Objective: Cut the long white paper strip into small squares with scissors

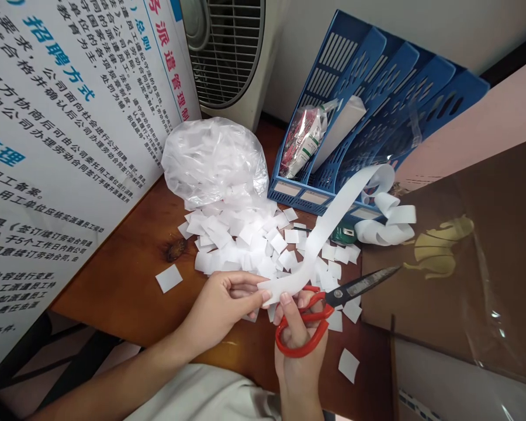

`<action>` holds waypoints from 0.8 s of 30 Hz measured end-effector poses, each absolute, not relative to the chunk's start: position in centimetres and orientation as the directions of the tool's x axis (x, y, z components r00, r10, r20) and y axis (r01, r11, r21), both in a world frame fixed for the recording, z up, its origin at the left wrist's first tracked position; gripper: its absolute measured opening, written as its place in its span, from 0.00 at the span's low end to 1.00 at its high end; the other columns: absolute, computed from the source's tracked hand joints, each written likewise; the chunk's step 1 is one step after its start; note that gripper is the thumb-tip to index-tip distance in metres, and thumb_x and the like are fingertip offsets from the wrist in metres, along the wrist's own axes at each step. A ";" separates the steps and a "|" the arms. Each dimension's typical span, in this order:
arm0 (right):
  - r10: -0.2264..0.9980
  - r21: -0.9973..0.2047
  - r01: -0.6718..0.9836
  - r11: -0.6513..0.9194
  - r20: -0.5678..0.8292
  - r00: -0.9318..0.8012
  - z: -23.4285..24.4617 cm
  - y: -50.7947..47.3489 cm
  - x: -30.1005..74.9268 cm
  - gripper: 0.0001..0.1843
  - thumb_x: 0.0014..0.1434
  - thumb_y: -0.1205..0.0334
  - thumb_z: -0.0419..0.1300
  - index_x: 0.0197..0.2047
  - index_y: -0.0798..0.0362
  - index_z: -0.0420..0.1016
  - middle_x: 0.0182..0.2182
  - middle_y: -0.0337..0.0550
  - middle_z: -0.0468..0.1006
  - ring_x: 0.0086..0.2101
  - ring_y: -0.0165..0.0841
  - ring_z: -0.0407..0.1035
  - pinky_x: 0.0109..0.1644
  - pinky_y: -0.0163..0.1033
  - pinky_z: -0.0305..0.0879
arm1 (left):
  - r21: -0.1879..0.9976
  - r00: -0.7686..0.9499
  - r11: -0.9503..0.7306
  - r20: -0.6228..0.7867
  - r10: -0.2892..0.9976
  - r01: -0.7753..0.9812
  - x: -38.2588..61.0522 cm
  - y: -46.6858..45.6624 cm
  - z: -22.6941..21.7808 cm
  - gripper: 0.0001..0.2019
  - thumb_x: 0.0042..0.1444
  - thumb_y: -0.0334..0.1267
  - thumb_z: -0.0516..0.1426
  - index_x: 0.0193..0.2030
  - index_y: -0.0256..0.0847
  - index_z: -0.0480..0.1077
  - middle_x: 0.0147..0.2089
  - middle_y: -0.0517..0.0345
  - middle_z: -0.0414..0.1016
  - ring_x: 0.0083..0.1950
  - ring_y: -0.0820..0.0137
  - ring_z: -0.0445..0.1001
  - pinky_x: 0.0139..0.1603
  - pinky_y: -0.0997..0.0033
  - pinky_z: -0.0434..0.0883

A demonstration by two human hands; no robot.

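A long white strip point(321, 233) runs from my hands up to its curled far end near the blue file rack. My left hand point(228, 307) pinches the strip's near end between thumb and fingers. Red-handled scissors point(322, 316) hang on my right hand point(300, 333), with a finger through a handle loop and the dark blades pointing right, away from the strip. The right thumb also presses on the strip, close to the left fingertips. Beyond both hands lies a pile of cut white pieces point(241, 234) on the wooden table.
A clear plastic bag point(214, 158) of white material stands behind the pile. The blue file rack point(307, 202) holds a packet. A printed board point(70, 146) borders the left, a fan point(228, 52) the back, a brown box point(464, 263) the right. A green object point(344, 234) lies near the rack.
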State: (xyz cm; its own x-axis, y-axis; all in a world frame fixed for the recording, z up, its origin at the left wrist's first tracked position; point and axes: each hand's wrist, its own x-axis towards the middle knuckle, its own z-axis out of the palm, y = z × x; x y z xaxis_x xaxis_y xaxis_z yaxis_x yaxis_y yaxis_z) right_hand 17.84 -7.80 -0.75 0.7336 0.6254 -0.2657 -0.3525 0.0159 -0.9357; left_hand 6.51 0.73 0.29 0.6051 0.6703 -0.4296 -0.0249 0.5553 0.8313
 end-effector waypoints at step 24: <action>0.498 -0.889 -0.062 -0.454 -0.311 0.810 -0.7 -17.2 19.7 0.38 0.39 0.34 0.73 0.44 0.54 0.75 0.39 0.47 0.76 0.36 0.31 0.70 0.37 0.31 0.67 | 0.786 0.535 0.618 -0.537 0.652 0.035 4.2 2.5 -0.3 0.14 0.54 0.42 0.69 0.43 0.35 0.79 0.23 0.62 0.75 0.26 0.73 0.70 0.32 0.74 0.69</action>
